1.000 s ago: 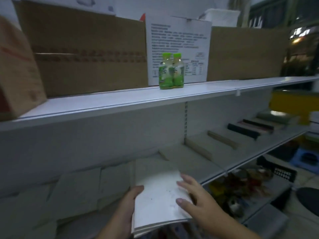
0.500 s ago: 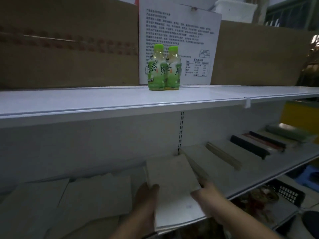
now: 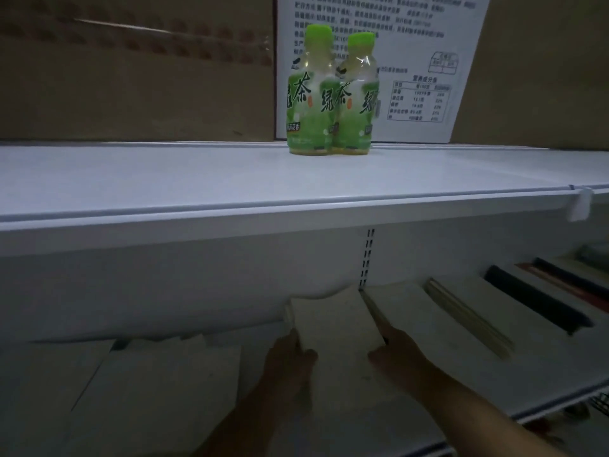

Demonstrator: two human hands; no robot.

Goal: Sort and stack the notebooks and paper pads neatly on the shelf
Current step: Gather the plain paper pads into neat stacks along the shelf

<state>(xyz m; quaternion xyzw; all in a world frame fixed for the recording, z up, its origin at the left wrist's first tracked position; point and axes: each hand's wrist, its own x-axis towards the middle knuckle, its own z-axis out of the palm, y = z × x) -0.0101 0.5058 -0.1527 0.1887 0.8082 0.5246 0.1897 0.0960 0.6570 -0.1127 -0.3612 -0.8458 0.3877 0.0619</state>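
From the head camera, both hands reached into the dim lower shelf (image 3: 514,387). Between them was a pale paper pad (image 3: 336,319), lying flat on the shelf with its far end close to the back panel, just left of the slotted upright (image 3: 366,258).

The left hand (image 3: 290,361) gripped the pad's near left corner, thumb curled over the top face and the fingers wrapped at the edge. The right hand (image 3: 397,356) held the near right corner, thumb on top and a finger stretched forward along the pad's right side (the fingers underneath were hidden in shadow).

To the left of the held pad, more pale pads (image 3: 158,384) lay flat and overlapped at loose angles. To its right ran a row of notebooks laid side by side: another pale one (image 3: 415,311) just beside the pad, then a tan-edged notebook (image 3: 468,319), a black-spined notebook (image 3: 537,306) and a reddish notebook (image 3: 557,283) further off.

Above, the white upper shelf (image 3: 197,179) carried two green tea bottles (image 3: 329,100), upright and touching each other. Behind them stood a white printed sheet (image 3: 421,44), with a cardboard box (image 3: 131,80) to its left and brown cardboard (image 3: 543,67) to its right. A small clear tag (image 3: 580,204) hung off the shelf's front lip at the right.
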